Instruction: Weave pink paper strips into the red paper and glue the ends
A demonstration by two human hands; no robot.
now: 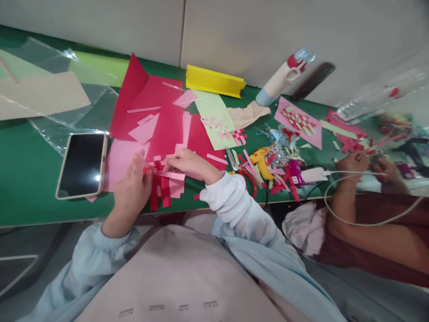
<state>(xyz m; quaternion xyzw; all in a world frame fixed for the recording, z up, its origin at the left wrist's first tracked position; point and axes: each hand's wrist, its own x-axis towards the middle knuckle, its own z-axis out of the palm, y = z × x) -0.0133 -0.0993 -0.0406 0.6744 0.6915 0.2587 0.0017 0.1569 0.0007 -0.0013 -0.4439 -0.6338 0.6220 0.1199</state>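
My left hand (134, 185) and my right hand (187, 163) meet over a woven piece of red and pink paper strips (166, 188) at the near edge of the green table (30, 179). The left hand's fingers pinch the piece's left side. Fingers of the right hand press together on a pink strip (172, 175) lying across the red strips. Red paper sheets (157, 107) and pink paper (119, 158) lie just behind the hands.
A phone (82, 164) lies face up left of my hands. Scissors (239, 167), a yellow glue gun (260, 161), paper scraps, a bottle (279, 80) and a yellow folded card (214, 81) sit to the right and behind. Another person's hands (355, 162) work at the right.
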